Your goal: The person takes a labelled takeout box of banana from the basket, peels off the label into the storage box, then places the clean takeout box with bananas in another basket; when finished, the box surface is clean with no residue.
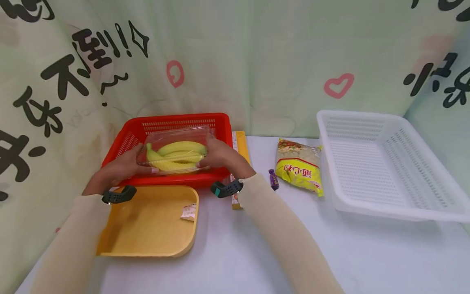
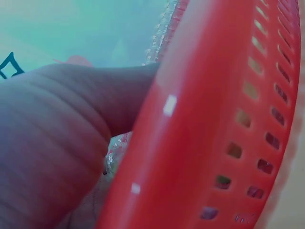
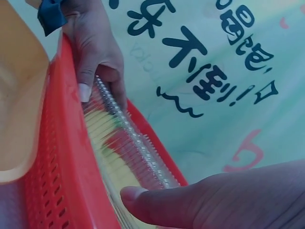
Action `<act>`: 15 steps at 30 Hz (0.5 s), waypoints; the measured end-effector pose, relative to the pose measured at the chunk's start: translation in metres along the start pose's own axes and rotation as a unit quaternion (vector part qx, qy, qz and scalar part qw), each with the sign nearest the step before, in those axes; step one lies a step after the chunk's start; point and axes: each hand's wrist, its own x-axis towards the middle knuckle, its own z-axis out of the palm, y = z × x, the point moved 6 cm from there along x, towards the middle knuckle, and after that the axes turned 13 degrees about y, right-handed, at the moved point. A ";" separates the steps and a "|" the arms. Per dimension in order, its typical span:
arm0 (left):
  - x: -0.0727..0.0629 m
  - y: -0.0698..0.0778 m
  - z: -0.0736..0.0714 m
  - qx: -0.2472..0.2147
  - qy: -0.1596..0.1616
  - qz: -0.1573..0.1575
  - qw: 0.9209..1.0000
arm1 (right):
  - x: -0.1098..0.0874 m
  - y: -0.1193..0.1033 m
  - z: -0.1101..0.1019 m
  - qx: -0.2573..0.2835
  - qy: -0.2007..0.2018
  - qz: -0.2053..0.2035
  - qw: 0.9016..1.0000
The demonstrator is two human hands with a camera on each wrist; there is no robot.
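A clear plastic box [image 1: 172, 136] with yellow bananas [image 1: 180, 157] showing through it lies in the red basket [image 1: 220, 122]. My left hand [image 1: 125, 165] grips the box's left end, its thumb along the near side. At the opposite end my right hand [image 1: 224, 157] holds the box between thumb and fingers. In the right wrist view both the left hand [image 3: 102, 52] and the right hand [image 3: 190, 200] are on the ribbed box [image 3: 138, 143]. The basket's rim [image 2: 190, 109] hides the left fingertips in the left wrist view.
In front of the basket stands a yellow tray [image 1: 147, 224] with a small packet [image 1: 189, 212] in it. Right of the basket lie a long yellow-and-white box [image 1: 240, 145], a purple-wrapped candy [image 1: 273, 179] and a yellow food bag [image 1: 299, 167]. A white basket [image 1: 371, 171] stands at the right.
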 end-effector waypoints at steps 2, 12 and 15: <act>0.001 0.000 0.002 -0.002 -0.001 -0.002 1.000 | 0.000 0.002 -0.002 0.012 0.002 -0.007 1.000; 0.003 -0.001 0.005 0.056 0.002 0.023 0.998 | -0.001 0.005 -0.005 0.027 0.000 -0.066 0.997; 0.004 0.001 0.004 0.063 0.016 0.038 0.997 | -0.002 0.007 -0.009 0.039 0.000 -0.084 0.996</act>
